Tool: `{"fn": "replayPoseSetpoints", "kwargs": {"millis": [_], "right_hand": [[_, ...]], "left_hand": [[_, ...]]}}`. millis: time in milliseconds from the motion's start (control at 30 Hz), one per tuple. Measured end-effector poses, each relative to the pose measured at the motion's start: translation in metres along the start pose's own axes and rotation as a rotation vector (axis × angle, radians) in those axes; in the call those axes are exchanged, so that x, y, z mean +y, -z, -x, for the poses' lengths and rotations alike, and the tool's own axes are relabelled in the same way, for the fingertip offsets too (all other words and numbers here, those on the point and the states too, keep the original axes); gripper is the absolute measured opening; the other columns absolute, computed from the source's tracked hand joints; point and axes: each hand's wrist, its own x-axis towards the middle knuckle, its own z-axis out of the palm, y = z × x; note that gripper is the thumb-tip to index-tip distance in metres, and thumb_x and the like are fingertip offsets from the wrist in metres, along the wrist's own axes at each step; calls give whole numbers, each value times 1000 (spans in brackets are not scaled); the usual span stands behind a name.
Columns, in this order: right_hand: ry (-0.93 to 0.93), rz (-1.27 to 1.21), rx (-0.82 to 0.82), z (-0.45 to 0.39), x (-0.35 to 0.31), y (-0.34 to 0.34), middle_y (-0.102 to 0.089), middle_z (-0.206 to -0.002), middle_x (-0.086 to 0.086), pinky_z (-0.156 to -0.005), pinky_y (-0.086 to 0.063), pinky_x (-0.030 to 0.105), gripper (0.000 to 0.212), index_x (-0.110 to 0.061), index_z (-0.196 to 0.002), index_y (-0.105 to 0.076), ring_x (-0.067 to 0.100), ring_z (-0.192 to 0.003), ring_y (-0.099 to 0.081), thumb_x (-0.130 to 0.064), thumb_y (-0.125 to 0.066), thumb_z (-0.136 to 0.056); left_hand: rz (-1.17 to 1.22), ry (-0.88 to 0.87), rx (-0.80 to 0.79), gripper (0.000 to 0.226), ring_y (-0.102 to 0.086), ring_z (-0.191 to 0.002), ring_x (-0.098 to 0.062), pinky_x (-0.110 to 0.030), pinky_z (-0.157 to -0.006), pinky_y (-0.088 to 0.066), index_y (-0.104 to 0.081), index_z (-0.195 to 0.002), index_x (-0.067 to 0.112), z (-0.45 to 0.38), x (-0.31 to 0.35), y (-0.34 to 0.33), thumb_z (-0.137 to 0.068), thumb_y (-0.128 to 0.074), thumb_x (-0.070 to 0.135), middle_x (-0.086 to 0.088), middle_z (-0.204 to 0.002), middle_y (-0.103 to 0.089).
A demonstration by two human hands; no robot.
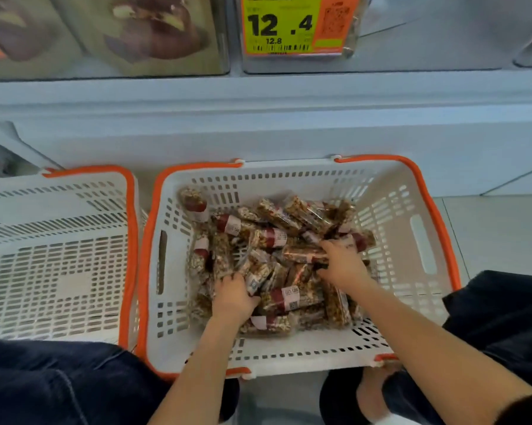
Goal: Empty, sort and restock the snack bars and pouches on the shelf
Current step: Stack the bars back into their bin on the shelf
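— Clear film wraps every bar, and both hands are down among them. What does the left hand have?

— Its fingers are curled down into the pile of bars, closed round one or two wrappers at the pile's near-left edge. Which bar exactly it holds, I cannot tell; the fingertips are buried.

— And the right hand?

— Further in and to the right of the left one. Thumb and fingers are bent round a bar lying crosswise, its red band showing just left of the knuckles.

— What lies around the two grips?

— Loose bars, heaped every way, nut-and-seed filling with dark red bands and white labels. One bar leans against the far-left wall, well apart from both hands.

— What holds them?

— A white slotted basket with an orange rim. Just left of it, nearly touching, stands a second basket of the same kind; no bars show in the part of it in view.

— Beyond the baskets?

— A pale shelf front, and above it a yellow and orange price tag reading 12.4. Nearest the camera, dark trouser knees flank the forearms.
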Motion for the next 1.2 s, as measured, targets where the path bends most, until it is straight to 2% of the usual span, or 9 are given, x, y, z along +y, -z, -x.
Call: {"fn": "replayPoseSetpoints", "kwargs": {"millis": [167, 300, 400, 467, 533, 767, 933, 1067, 1200], "right_hand": [[-57, -268, 152, 7, 0, -15, -60, -120, -3, -80, -51, 34, 41, -27, -133, -48, 21, -108, -56, -33, -57, -93], [-281, -1064, 262, 21, -15, -14, -63, -112, 3, -64, -45, 17, 39, -17, -126, -55, 17, -95, -60, -37, -58, -93], [-384, -1568, 198, 36, -33, -1, -69, -98, 10, -49, -42, 21, 32, -14, -118, -60, 14, -68, -58, -36, -53, -96], [-362, -1735, 143, 47, -46, 9, -69, -95, 13, -48, -41, 22, 28, -15, -116, -60, 13, -60, -55, -34, -53, -96], [-298, -1808, 80, 61, -59, 21, -67, -100, 15, -50, -41, 23, 28, -15, -117, -61, 10, -57, -53, -33, -53, -96], [-15, -1761, 29, 113, -87, 53, -69, -92, 8, -63, -47, 28, 23, -15, -105, -68, 16, -78, -62, -29, -54, -95], [46, -1720, 43, 137, -91, 67, -70, -97, 14, -70, -49, 33, 27, -11, -110, -68, 20, -83, -63, -28, -56, -94], [109, -1801, 5, 148, -95, 81, -62, -82, 12, -60, -50, 30, 26, -6, -107, -67, 18, -69, -58, -26, -57, -93], [207, -1747, -25, 160, -103, 86, -69, -92, 13, -61, -53, 27, 26, -11, -112, -65, 23, -80, -63, -26, -57, -92]], "left_hand": [[-45, -26, 31, 47, -40, -125, -30, -37, -98, -43, -37, -133, 9, -3, 10, -4, -94, -54, 26, -11, -133, -45], [68, 1, 88, 32, -60, -91, -29, -36, -77, -49, -38, -121, 6, 3, 16, 9, -97, -45, 27, -7, -98, -58], [479, 53, 139, 27, -52, -71, -18, -30, -61, -44, -44, -114, 6, 12, 22, 32, -97, -45, 27, 0, -80, -50], [843, 66, 144, 35, -56, -81, -18, -29, -69, -48, -46, -123, 9, 24, 29, 49, -96, -49, 31, -3, -94, -57], [1192, 8, 87, 34, -60, -93, -23, -39, -83, -52, -49, -123, 14, 42, 37, 62, -95, -54, 32, -5, -106, -61], [1703, -330, -141, 17, -70, -77, -19, -33, -59, -57, -54, -111, 15, 108, 49, 90, -95, -51, 9, -5, -89, -72], [1664, -443, -79, 49, -70, -93, -26, -50, -78, -56, -50, -131, 25, 124, 34, 94, -86, -63, 11, -9, -111, -68], [1349, -441, 165, 69, -65, -103, -17, -41, -89, -53, -52, -130, 31, 131, 25, 104, -68, -82, 26, 1, -113, -67], [1172, -363, 252, 68, -61, -111, -15, -42, -94, -50, -54, -126, 25, 142, 27, 107, -70, -71, 60, 6, -117, -66]]}}
